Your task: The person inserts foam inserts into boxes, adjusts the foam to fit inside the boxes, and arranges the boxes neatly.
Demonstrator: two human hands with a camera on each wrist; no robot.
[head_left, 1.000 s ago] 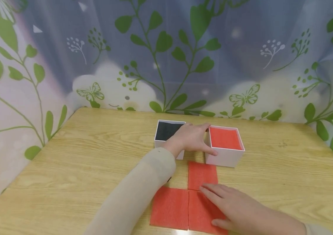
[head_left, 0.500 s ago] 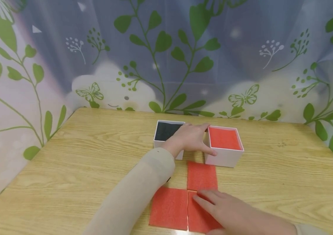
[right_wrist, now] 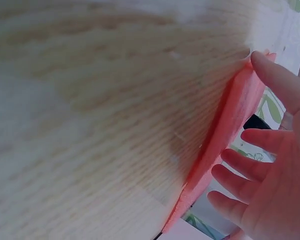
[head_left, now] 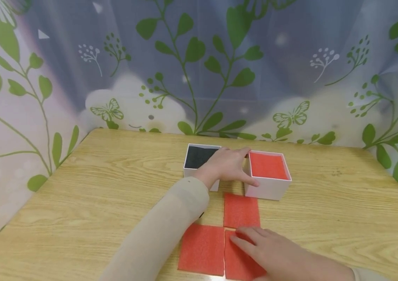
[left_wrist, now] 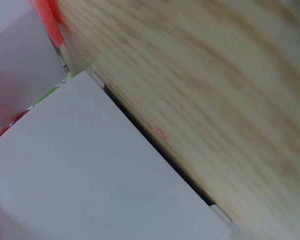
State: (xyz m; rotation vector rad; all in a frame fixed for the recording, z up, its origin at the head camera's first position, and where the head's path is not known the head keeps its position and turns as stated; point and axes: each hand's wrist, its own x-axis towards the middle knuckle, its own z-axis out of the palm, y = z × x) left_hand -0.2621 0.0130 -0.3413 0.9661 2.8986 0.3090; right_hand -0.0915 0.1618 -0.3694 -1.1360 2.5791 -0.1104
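Note:
In the head view, two white boxes stand near the table's middle. The right white box is filled with red felt-like squares. My left hand spans its left end, thumb on the front face and forefinger at the back corner; the other fingers are hidden. Three red squares lie flat in front: an upper one, a lower left one and a lower right one. My right hand rests on the lower right square with loosely extended fingers, thumb by its near edge in the right wrist view.
Left of my left hand stands the other white box with black squares, partly covered by the wrist. A small dark edge shows beside my left sleeve. A leaf-printed curtain hangs behind the wooden table.
My right hand has slid slightly left and toward me over the lower right square, then settled in the last half second. The left hand keeps its place at the box.

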